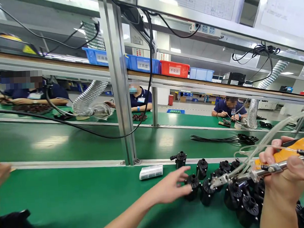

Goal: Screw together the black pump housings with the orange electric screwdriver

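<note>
My right hand (pixel 287 178) is wrapped around an orange power screwdriver (pixel 292 152) with a metal shaft and clear tubes. Its tip (pixel 217 182) points down at the top of a small black pump (pixel 207 192). My left hand (pixel 171 185) has its fingers spread beside a neighbouring black pump (pixel 193 188). The thumb overlaps that pump's edge; whether it touches is unclear. Several more black pumps (pixel 248 210) stand in a cluster under the screwdriver and my right forearm, partly hidden. Two others, one a pump with a side spout (pixel 180 159), stand farther back.
A white packet (pixel 151 172) lies left of the pumps on the green bench (pixel 95 197). A metal post (pixel 117 82) rises behind it. Another person's hand (pixel 0 174) shows at the left edge, above a black object (pixel 14 226). Black cables (pixel 228 138) lie beyond the rail.
</note>
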A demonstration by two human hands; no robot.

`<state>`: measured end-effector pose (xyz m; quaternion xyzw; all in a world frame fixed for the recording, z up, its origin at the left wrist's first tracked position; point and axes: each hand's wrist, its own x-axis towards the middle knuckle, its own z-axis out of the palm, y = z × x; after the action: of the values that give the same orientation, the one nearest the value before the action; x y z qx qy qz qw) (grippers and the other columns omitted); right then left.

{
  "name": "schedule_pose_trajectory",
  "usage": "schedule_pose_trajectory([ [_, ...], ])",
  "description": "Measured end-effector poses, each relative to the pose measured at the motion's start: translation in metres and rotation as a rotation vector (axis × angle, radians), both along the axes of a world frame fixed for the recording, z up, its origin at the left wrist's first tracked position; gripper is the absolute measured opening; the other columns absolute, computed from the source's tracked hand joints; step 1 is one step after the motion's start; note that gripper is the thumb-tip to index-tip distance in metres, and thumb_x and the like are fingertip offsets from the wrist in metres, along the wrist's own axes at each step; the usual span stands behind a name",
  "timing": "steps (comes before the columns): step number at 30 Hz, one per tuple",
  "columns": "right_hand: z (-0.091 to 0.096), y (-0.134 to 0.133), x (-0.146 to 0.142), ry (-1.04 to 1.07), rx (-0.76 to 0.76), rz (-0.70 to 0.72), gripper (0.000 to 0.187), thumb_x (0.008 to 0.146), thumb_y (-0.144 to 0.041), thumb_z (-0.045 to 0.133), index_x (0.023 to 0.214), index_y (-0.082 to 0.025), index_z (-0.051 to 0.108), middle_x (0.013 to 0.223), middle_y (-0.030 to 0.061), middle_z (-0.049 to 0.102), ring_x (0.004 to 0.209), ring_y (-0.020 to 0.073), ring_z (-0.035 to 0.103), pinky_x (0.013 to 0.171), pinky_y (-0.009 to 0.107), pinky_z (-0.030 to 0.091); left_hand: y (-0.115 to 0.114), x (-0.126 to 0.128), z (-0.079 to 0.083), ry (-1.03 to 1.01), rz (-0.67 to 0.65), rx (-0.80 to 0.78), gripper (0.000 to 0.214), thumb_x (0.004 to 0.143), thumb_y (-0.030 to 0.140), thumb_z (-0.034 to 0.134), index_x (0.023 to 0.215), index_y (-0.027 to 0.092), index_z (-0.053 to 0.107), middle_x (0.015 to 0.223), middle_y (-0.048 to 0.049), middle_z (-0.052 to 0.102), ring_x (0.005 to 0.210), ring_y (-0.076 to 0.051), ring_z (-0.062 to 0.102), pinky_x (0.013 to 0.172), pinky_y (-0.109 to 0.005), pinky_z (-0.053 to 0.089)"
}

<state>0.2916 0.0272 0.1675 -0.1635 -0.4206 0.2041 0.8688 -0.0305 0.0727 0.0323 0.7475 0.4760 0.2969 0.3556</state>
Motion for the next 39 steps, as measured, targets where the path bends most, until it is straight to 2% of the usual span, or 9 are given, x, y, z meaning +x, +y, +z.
schedule_pose_trajectory([
  [3,-0.001,-0.002,-0.017,-0.036,-0.016,0.105,0.044,0.071,-0.041,0.083,0.108,-0.019,0.069,0.091,-0.0002,0.057,0.047,0.0064,0.045,0.043,0.024,0.04,0.033,-0.01,0.01,-0.003,0.18,0.127,0.053,0.098,0.052,0.057,0.139,0.02,0.063,0.134,-0.0162,0.073,0.129,-0.034,0.068,0.113,-0.046,0.052],
  [6,-0.005,-0.005,-0.031,-0.057,0.009,0.145,0.045,0.075,-0.04,0.086,0.11,-0.021,0.067,0.094,0.0002,0.057,0.05,0.0073,0.05,0.047,0.026,0.044,0.07,-0.016,0.013,0.036,0.285,0.184,0.06,0.092,0.053,0.062,0.139,0.015,0.064,0.151,-0.0212,0.063,0.145,-0.041,0.054,0.125,-0.053,0.037],
  [9,-0.011,-0.008,-0.033,-0.092,-0.007,0.153,0.04,0.078,-0.032,0.085,0.113,-0.024,0.065,0.093,0.0011,0.059,0.052,0.0105,0.055,0.05,0.028,0.048,0.093,-0.018,0.007,0.067,0.24,0.151,0.059,0.085,0.054,0.069,0.13,0.016,0.073,0.143,-0.0183,0.072,0.136,-0.041,0.063,0.118,-0.049,0.046],
  [17,-0.011,0.001,-0.024,-0.072,0.001,0.085,0.042,0.074,-0.03,0.087,0.111,-0.02,0.069,0.096,0.0044,0.062,0.056,0.0124,0.057,0.046,0.027,0.049,0.054,-0.063,0.014,0.216,0.149,-0.045,0.063,0.094,0.073,0.053,0.102,0.018,0.081,0.092,-0.0074,0.084,0.08,-0.029,0.08,0.073,-0.034,0.061],
  [19,-0.01,0.02,-0.023,-0.032,0.024,0.003,0.045,0.073,-0.034,0.088,0.111,-0.021,0.068,0.093,0.0016,0.061,0.06,0.0123,0.057,0.05,0.026,0.05,0.046,-0.087,0.021,0.252,0.197,-0.05,0.066,0.099,0.073,0.042,0.111,0.02,0.079,0.1,-0.0073,0.084,0.086,-0.029,0.081,0.075,-0.034,0.061],
  [22,-0.018,0.059,-0.017,-0.028,-0.026,-0.114,0.05,0.069,-0.033,0.091,0.11,-0.021,0.066,0.095,0.0012,0.064,0.076,0.0162,0.063,0.068,0.03,0.057,0.049,-0.124,0.023,0.324,0.339,-0.019,0.06,0.094,0.069,0.055,0.124,0.019,0.074,0.119,-0.0132,0.081,0.111,-0.036,0.076,0.095,-0.04,0.057],
  [28,-0.056,0.122,-0.004,-0.327,-0.481,-0.18,0.063,0.06,-0.043,0.096,0.108,-0.015,0.067,0.099,0.0085,0.072,0.084,0.0241,0.069,0.083,0.043,0.058,0.063,-0.156,-0.016,0.364,0.428,-0.072,0.05,0.094,0.049,0.075,0.131,0.015,0.068,0.136,-0.0151,0.073,0.126,-0.033,0.069,0.115,-0.057,0.047],
  [35,-0.069,0.137,0.011,-0.484,-0.619,-0.237,0.065,0.068,-0.05,0.085,0.119,-0.015,0.065,0.103,0.0114,0.072,0.09,0.0309,0.069,0.086,0.049,0.056,0.042,-0.144,-0.061,0.084,0.349,0.047,0.069,0.056,0.029,0.093,0.121,0.017,0.077,0.128,-0.0139,0.077,0.123,-0.039,0.07,0.111,-0.045,0.051],
  [39,-0.058,0.113,-0.004,-0.508,-0.521,-0.551,0.091,0.067,-0.039,0.082,0.148,-0.014,0.049,0.148,0.0228,0.052,0.14,0.0468,0.044,0.116,0.066,0.034,0.037,-0.13,-0.078,-0.102,0.347,0.137,0.044,0.064,0.038,0.088,0.103,0.018,0.077,0.101,-0.0067,0.08,0.096,-0.033,0.076,0.09,-0.041,0.06],
])
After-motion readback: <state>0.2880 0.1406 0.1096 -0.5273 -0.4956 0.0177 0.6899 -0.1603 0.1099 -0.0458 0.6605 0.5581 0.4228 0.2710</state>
